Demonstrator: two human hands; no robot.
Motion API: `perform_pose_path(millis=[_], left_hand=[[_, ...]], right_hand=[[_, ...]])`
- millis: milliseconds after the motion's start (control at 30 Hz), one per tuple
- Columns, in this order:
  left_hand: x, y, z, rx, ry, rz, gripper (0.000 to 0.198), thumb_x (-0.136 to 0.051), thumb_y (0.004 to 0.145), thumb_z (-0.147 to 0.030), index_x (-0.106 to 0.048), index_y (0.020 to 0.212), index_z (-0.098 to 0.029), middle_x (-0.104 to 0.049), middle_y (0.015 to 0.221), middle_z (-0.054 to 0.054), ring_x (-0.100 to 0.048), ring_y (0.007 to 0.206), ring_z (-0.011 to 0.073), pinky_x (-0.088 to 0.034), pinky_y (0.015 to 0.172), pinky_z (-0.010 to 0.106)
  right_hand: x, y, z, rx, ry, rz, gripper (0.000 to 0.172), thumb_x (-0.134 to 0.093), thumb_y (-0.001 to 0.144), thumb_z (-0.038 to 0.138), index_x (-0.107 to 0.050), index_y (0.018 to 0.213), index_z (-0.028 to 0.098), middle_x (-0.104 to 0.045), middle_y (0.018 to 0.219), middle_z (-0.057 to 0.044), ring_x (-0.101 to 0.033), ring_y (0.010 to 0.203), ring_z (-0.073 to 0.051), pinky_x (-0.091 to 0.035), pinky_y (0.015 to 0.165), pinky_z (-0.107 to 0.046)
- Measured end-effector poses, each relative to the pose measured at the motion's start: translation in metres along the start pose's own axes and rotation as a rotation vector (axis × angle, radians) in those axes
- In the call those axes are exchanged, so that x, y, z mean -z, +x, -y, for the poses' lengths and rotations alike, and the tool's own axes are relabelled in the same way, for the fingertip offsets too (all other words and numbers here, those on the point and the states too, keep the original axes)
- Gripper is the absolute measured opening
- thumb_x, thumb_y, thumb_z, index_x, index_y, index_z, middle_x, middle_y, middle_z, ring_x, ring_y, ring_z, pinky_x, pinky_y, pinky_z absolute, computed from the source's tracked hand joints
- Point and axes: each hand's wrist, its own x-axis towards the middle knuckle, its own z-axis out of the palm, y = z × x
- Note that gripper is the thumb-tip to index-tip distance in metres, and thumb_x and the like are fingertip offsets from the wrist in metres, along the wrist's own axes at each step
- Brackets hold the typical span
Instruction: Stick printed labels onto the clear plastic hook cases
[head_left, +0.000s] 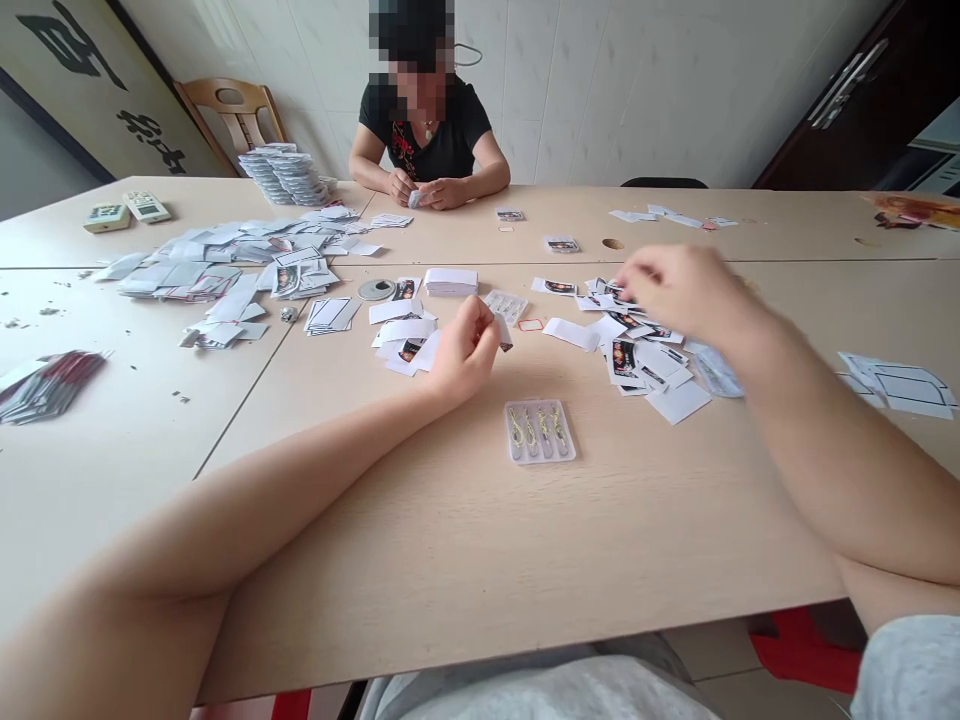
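Hands over a table point(420, 560) with cards and cases.
Nearest, a clear case point(540, 432) holds four yellow-corded pieces point(531, 430). From it: between ten and eleven o'clock, the left hand point(466, 352) pinches a mostly hidden card point(505, 333); before twelve, a second case point(508, 305), contents indistinct; between one and two, the blurred right hand point(679, 290), fingers curled, grip indeterminable, over loose cards point(652, 362).

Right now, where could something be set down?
On bare beige tabletop: between the clear rectangular plastic box holding yellow cords and the near edge, or left of the left forearm. Crowded with white printed cards beside the left hand and right hand.
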Motion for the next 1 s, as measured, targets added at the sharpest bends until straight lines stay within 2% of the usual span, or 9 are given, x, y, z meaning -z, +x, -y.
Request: perform_pose_path(millis=[67, 167, 233, 333, 567, 700, 767, 900, 1000], left_hand=[[-0.002, -0.005, -0.003, -0.065, 0.084, -0.006, 0.012, -0.043, 0.083, -0.016, -0.036, 0.075, -0.022, -0.05, 0.07, 0.0, -0.047, 0.064, 0.0121, -0.036, 0.06, 0.029], [-0.004, -0.013, -0.007, -0.137, 0.166, 0.022, 0.015, -0.044, 0.082, -0.017, -0.034, 0.073, -0.023, -0.043, 0.067, -0.001, -0.038, 0.059, 0.0126, -0.031, 0.056, 0.03], [-0.003, -0.016, -0.009, -0.191, 0.196, 0.081, 0.017, -0.044, 0.083, -0.019, -0.033, 0.071, -0.023, -0.04, 0.067, -0.001, -0.035, 0.059, 0.0138, -0.03, 0.058, 0.031], [0.0, -0.017, -0.013, -0.25, 0.249, 0.207, 0.016, -0.039, 0.086, -0.023, -0.033, 0.071, -0.022, -0.041, 0.071, 0.002, -0.036, 0.063, 0.0164, -0.033, 0.063, 0.034], [0.003, -0.013, -0.024, -0.282, 0.319, 0.35, 0.018, -0.039, 0.088, -0.036, -0.045, 0.09, -0.02, -0.051, 0.093, 0.009, -0.045, 0.086, 0.022, -0.037, 0.08, 0.035], [0.002, -0.009, -0.02, -0.171, 0.383, 0.144, 0.007, -0.043, 0.086, -0.028, -0.043, 0.085, -0.02, -0.051, 0.09, 0.006, -0.045, 0.082, 0.0188, -0.036, 0.075, 0.032], [0.005, -0.005, -0.015, -0.129, 0.438, 0.091, 0.015, -0.047, 0.085, -0.029, -0.039, 0.076, -0.02, -0.048, 0.08, 0.003, -0.042, 0.073, 0.0163, -0.033, 0.067, 0.03], [0.012, 0.003, -0.011, -0.023, 0.414, 0.173, 0.032, -0.043, 0.089, -0.042, -0.037, 0.067, -0.019, -0.041, 0.066, -0.001, -0.036, 0.061, 0.0124, -0.027, 0.057, 0.027], [0.015, 0.004, -0.011, -0.011, 0.307, 0.272, 0.034, -0.041, 0.09, -0.043, -0.041, 0.067, -0.018, -0.039, 0.065, -0.002, -0.033, 0.059, 0.0115, -0.026, 0.056, 0.026]], right_hand=[[-0.017, -0.017, 0.036, 0.12, 0.087, 0.142, 0.023, -0.041, 0.084, 0.019, -0.063, 0.091, 0.022, -0.066, 0.076, -0.005, -0.051, 0.058, -0.017, -0.034, 0.056, -0.03], [-0.045, -0.035, 0.07, 0.389, 0.08, 0.141, 0.021, -0.042, 0.078, 0.011, -0.06, 0.085, 0.019, -0.065, 0.087, -0.009, -0.056, 0.074, -0.022, -0.037, 0.063, -0.032], [-0.059, -0.039, 0.077, 0.518, 0.094, 0.123, 0.019, -0.041, 0.075, 0.008, -0.056, 0.083, 0.016, -0.063, 0.087, -0.011, -0.056, 0.082, -0.024, -0.04, 0.069, -0.034], [-0.067, -0.038, 0.073, 0.615, 0.138, 0.131, 0.019, -0.041, 0.072, 0.008, -0.052, 0.085, 0.016, -0.061, 0.09, -0.012, -0.054, 0.088, -0.025, -0.042, 0.077, -0.036], [-0.071, -0.026, 0.052, 0.639, 0.137, 0.101, 0.03, -0.044, 0.07, 0.007, -0.051, 0.098, 0.015, -0.06, 0.099, -0.013, -0.053, 0.096, -0.027, -0.042, 0.085, -0.04], [-0.075, -0.022, 0.042, 0.581, 0.291, 0.047, 0.032, -0.044, 0.07, 0.006, -0.054, 0.099, 0.017, -0.061, 0.101, -0.011, -0.055, 0.098, -0.027, -0.042, 0.088, -0.041], [-0.076, -0.023, 0.039, 0.531, 0.419, 0.063, 0.032, -0.044, 0.071, 0.007, -0.056, 0.098, 0.019, -0.063, 0.103, -0.008, -0.057, 0.098, -0.025, -0.043, 0.088, -0.04], [-0.071, -0.028, 0.041, 0.549, 0.565, 0.129, 0.033, -0.045, 0.072, 0.007, -0.059, 0.099, 0.02, -0.061, 0.117, -0.006, -0.055, 0.109, -0.022, -0.039, 0.097, -0.04], [-0.067, -0.031, 0.042, 0.584, 0.615, 0.17, 0.032, -0.047, 0.074, 0.008, -0.06, 0.1, 0.021, -0.059, 0.122, -0.006, -0.053, 0.115, -0.022, -0.036, 0.101, -0.04]])
